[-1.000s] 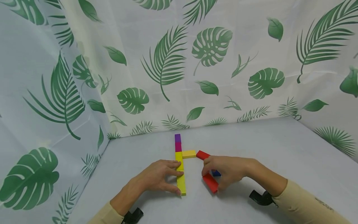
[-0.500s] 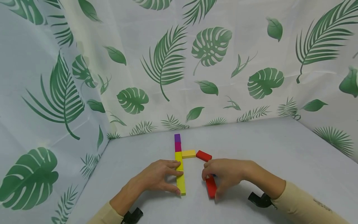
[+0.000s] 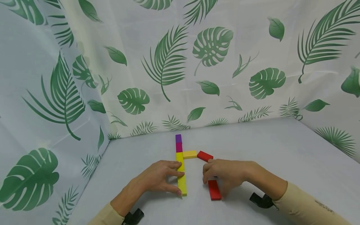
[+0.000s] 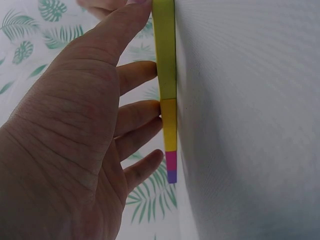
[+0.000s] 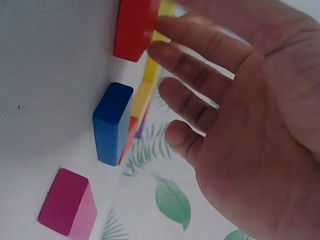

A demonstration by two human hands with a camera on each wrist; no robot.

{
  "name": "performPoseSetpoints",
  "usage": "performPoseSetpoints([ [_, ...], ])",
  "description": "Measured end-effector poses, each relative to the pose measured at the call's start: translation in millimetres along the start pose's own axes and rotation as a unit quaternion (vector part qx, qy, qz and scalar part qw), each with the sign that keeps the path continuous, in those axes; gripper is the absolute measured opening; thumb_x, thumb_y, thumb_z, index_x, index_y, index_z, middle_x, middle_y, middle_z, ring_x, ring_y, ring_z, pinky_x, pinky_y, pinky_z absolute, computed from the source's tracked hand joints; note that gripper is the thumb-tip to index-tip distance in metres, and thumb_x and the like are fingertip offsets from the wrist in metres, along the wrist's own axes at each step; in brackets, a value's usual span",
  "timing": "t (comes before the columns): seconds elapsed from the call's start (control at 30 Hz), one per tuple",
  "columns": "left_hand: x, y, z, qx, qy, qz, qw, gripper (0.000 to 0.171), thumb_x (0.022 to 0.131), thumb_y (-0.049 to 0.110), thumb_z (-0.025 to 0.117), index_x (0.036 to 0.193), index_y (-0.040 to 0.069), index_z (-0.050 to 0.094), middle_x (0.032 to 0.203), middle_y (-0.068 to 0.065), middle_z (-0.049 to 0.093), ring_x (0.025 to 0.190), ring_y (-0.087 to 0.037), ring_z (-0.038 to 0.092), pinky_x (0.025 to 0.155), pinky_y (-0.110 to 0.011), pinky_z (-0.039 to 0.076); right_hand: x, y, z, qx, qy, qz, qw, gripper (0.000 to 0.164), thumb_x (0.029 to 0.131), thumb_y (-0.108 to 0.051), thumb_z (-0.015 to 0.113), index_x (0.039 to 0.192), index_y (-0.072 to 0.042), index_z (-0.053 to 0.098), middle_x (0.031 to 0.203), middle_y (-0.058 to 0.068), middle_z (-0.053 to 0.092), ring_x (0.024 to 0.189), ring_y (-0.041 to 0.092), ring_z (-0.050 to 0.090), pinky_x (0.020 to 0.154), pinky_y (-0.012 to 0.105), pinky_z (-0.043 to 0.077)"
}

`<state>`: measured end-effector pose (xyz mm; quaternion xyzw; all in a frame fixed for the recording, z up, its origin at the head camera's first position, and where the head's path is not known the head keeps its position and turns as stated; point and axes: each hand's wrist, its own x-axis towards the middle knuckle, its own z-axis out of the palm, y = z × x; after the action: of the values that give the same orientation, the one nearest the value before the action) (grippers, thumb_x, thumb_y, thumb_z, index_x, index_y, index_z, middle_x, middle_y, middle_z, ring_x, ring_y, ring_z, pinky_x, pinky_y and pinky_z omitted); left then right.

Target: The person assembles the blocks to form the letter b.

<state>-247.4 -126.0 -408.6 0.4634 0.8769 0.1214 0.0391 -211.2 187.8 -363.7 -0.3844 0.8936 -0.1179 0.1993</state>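
My left hand (image 3: 158,177) lies beside a column of blocks, its fairly straight fingertips touching the yellow block (image 3: 180,160) and the lime-yellow block (image 3: 182,184). Farther along that column are a magenta block (image 3: 179,147) and a purple block (image 3: 178,138). My right hand (image 3: 229,173) holds a red block (image 3: 215,191) on the table, thumb along its right side and fingertips at its far end. In the right wrist view a blue block (image 5: 112,125) stands just beyond the red one; from the head it is nearly all hidden under the hand.
A pale yellow block (image 3: 190,154) juts right from the column, and a slanted second red block (image 3: 205,156) meets its end. Another magenta block (image 5: 70,202) sits on the table in the right wrist view. Leaf-patterned cloth (image 3: 213,78) walls the back and sides.
My right hand has turned the near red block from a slant to nearly straight, bringing it slightly toward me. The left hand has stayed put on the column.
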Motion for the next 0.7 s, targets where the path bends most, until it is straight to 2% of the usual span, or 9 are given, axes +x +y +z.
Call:
performPoseSetpoints([
  [0.13,0.1,-0.3,0.2,0.003,0.004,0.005,1.0000,0.076,0.081,0.080,0.065,0.139,0.032,0.067,0.155,0.001,0.055,0.147,-0.016,0.050,0.120,-0.047,0.043,0.5,0.7,-0.6,0.001,0.001,-0.012,1.000,0.042,0.079,-0.020,0.091,0.108,-0.045,0.075,0.111,-0.023,0.060,0.109,-0.002,0.052,0.091,0.023,0.055],
  [0.43,0.5,0.7,0.2,0.006,0.003,0.000,1.0000,0.075,0.081,0.080,0.066,0.139,0.033,0.067,0.155,0.002,0.055,0.147,-0.015,0.050,0.120,-0.047,0.043,1.1,4.0,-2.3,-0.015,0.011,-0.018,1.000,0.029,0.080,-0.024,0.091,0.100,-0.040,0.077,0.101,-0.021,0.060,0.102,0.001,0.054,0.087,0.023,0.052],
  [0.7,0.4,0.4,0.6,0.013,0.003,0.002,0.9999,0.074,0.082,0.080,0.066,0.139,0.032,0.068,0.155,0.001,0.055,0.146,-0.016,0.050,0.119,-0.046,0.044,1.6,3.9,-3.0,0.001,0.006,-0.025,1.000,0.034,0.080,-0.023,0.091,0.106,-0.041,0.078,0.102,-0.023,0.064,0.101,-0.001,0.054,0.086,0.021,0.052],
])
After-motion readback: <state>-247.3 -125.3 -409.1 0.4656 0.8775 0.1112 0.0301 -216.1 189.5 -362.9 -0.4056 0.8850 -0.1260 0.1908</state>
